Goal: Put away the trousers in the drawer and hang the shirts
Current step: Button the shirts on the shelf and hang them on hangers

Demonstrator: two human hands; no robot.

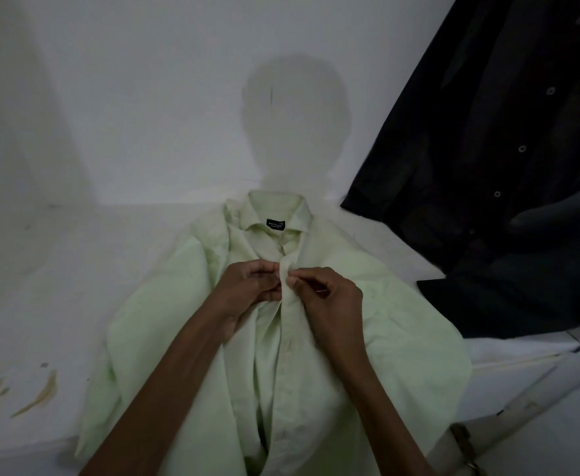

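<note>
A pale green shirt (pixel 377 304) lies front up on a white surface (pixel 68 286), collar toward the wall, with a black label inside the collar. My left hand (pixel 247 290) and my right hand (pixel 329 297) meet at the button placket just below the collar, each pinching one edge of the fabric. A black shirt (pixel 487 149) with a row of buttons hangs at the right, its lower part lying on the surface beside the green shirt's right shoulder. No trousers, drawer or hanger are in view.
A white wall (pixel 144 97) rises behind the surface and carries my shadow. Brownish stains (pixel 24 396) mark the surface at the lower left. A white edge with a metal fitting (pixel 467 444) runs along the lower right.
</note>
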